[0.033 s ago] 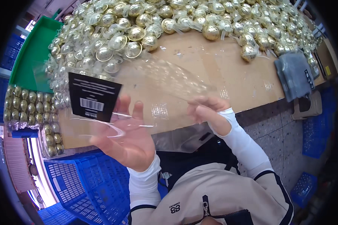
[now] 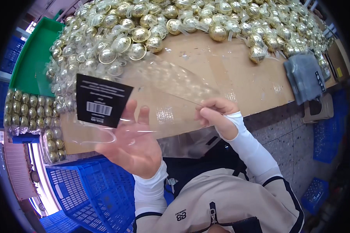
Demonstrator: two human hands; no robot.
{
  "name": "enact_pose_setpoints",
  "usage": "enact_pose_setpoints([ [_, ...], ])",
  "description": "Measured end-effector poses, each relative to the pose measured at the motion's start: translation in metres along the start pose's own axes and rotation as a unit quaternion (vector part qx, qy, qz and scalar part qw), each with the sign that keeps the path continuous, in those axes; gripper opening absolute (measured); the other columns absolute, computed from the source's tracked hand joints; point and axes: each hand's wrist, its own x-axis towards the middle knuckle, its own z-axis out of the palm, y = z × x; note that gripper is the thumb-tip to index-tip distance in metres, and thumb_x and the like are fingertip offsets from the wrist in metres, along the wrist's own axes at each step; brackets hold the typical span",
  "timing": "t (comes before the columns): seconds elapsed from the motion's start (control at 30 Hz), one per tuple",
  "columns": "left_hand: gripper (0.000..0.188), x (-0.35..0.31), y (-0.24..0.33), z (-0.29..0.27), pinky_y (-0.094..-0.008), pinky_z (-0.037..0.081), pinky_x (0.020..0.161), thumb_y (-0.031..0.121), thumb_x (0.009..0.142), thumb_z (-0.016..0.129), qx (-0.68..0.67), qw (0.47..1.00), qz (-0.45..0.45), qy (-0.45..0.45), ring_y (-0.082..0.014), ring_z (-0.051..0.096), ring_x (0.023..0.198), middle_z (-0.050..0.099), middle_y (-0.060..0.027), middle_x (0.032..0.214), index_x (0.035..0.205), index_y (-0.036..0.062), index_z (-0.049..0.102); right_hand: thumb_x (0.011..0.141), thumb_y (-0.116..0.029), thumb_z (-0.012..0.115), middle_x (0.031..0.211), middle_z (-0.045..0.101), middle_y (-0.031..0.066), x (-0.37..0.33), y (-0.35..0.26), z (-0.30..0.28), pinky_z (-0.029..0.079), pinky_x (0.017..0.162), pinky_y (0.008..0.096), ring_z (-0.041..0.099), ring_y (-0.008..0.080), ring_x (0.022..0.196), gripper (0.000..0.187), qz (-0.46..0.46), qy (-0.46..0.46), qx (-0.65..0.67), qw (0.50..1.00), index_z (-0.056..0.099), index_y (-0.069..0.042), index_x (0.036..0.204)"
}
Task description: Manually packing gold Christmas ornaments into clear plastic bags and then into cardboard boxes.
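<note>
Bag of clear plastic (image 2: 179, 83) with 1 black barcode card (image 2: 102, 101) is held over the cardboard-topped table (image 2: 237, 68) — its edge pinched by the right hand (image 2: 218, 113), the fingers of the left hand (image 2: 135, 151) being spread apart.

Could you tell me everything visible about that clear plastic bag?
The clear plastic bag looks thin, glossy and lightly creased. A black panel with pale print and a barcode marks its left end. It is held over the brown tabletop: the right hand pinches its edge, while the left hand, fingers spread, shows through the film, perhaps inside.
</note>
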Motion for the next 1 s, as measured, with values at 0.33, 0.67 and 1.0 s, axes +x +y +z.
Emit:
enact_pose_setpoints([
  [0.33, 0.073, -0.034, -0.008, 0.002, -0.0443, 0.048, 0.085, 0.059, 0.084, 0.045, 0.22, 0.969, 0.098, 0.057, -0.0307, 0.047, 0.115, 0.045, -0.0115, 0.129, 0.139, 0.0164, 0.023, 0.08, -0.007, 0.061, 0.077, 0.06, 0.0033, -0.016, 0.009, -0.012, 0.043, 0.054, 0.0195, 0.054, 0.0063, 0.061, 0.021, -0.058, 0.077, -0.069, 0.993, 0.056, -0.002, 0.1],
  [0.67, 0.074, -0.088, -0.016, -0.033, -0.039, 0.047, 0.081, 0.007, 0.085, 0.054, 0.183, 0.957, -0.157, -0.159, -0.0253, 0.052, 0.098, 0.04, -0.0144, 0.116, 0.142, 0.0149, 0.007, 0.093, -0.034, 0.043, 0.104, 0.058, 0.0184, -0.035, -0.003, -0.025, 0.045, 0.08, 0.035, 0.056, 0.0263, 0.093, 0.044, -0.43, 0.039, -0.388, 0.814, 0.056, 0.006, 0.105],
  [1.0, 0.049, -0.1, -0.042, -0.049, -0.0409, 0.044, 0.085, 0.04, 0.095, 0.035, 0.314, 0.944, -0.091, -0.043, -0.028, 0.046, 0.11, 0.041, -0.017, 0.12, 0.113, -0.0031, 0.05, 0.093, -0.025, 0.042, 0.097, 0.058, 0.0157, -0.032, 0.054, -0.026, 0.043, 0.078, 0.0323, 0.055, 0.0236, 0.088, 0.032, -0.352, 0.075, -0.295, 0.885, 0.057, 0.004, 0.095],
])
